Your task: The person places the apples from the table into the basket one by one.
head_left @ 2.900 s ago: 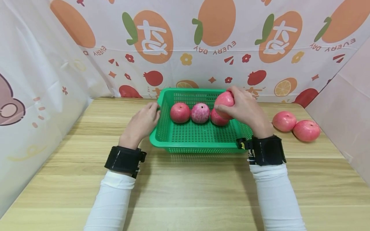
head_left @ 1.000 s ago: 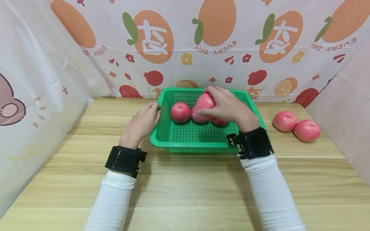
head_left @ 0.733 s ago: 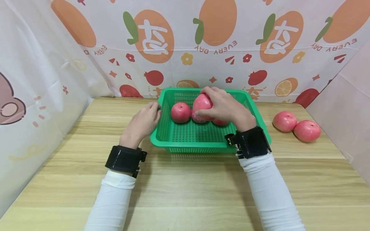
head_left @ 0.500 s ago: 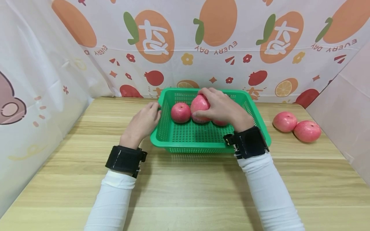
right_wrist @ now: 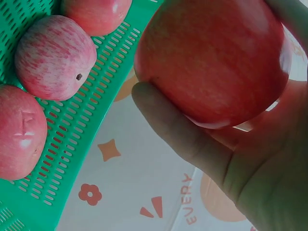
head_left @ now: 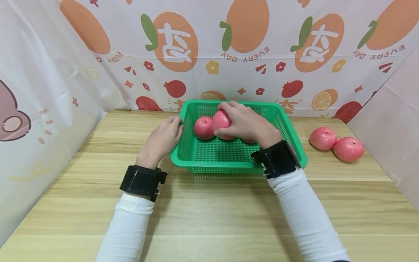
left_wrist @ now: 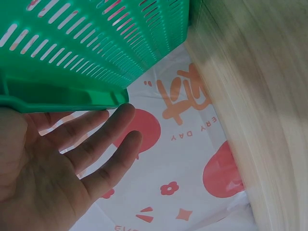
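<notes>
My right hand (head_left: 243, 122) grips a pinkish-red apple (head_left: 221, 120) above a green slotted plastic basket (head_left: 226, 164). In the right wrist view my thumb lies along the underside of that held apple (right_wrist: 211, 57). Three apples sit in a row in the basket: a red one (head_left: 203, 128) at left, a streaked pale one (right_wrist: 55, 57) in the middle, and one with a carved-looking mark (right_wrist: 19, 132) at right, mostly hidden by my hand in the head view. My left hand (head_left: 162, 140) holds the basket's left rim, several fingers under it; the thumb is hidden in the left wrist view.
Two more apples stand side by side on the wooden table (head_left: 209, 218) to the right, one at the left (head_left: 322, 138) and one nearer (head_left: 348, 149). Behind the basket rises a white curtain (head_left: 203, 83) with fruit prints. Black straps go round both wrists.
My right hand has carried the held apple leftward over the basket, from above the right apple to above the middle one, close to the left apple. My left hand stays at the rim.
</notes>
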`<control>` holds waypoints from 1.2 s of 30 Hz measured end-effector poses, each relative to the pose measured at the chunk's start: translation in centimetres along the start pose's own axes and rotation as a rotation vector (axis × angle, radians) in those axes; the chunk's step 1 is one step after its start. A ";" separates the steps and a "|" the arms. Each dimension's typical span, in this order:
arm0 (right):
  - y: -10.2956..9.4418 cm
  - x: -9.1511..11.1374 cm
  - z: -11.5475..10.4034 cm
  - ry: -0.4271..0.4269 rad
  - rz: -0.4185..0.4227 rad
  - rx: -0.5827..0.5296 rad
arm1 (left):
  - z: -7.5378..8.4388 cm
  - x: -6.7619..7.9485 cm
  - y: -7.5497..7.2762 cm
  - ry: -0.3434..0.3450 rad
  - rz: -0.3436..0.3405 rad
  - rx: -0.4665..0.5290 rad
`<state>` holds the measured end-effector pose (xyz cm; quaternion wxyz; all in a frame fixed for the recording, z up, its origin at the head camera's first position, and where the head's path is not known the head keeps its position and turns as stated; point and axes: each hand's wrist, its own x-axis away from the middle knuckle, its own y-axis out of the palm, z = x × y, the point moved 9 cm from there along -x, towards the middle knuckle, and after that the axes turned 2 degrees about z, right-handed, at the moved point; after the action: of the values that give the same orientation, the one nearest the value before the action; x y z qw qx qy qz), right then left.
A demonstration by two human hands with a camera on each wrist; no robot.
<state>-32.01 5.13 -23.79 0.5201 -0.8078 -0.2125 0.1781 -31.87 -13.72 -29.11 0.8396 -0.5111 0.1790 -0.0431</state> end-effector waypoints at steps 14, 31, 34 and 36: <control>0.5 -1.2 -0.5 -0.066 -0.028 0.057 | 0.0 0.0 0.0 0.002 -0.002 -0.013; 2.1 -2.1 -0.8 -0.092 -0.107 0.098 | 0.0 0.0 0.0 0.008 0.002 -0.009; 2.3 -2.2 -0.9 -0.093 -0.114 0.111 | 0.0 0.0 0.0 0.009 0.004 -0.009; 2.4 -2.2 -1.0 -0.092 -0.117 0.111 | 0.0 0.0 0.0 0.009 0.006 -0.011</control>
<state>-33.05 2.34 -25.44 0.5634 -0.7549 -0.2727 0.1958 -31.86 -13.69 -29.14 0.8360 -0.5151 0.1844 -0.0419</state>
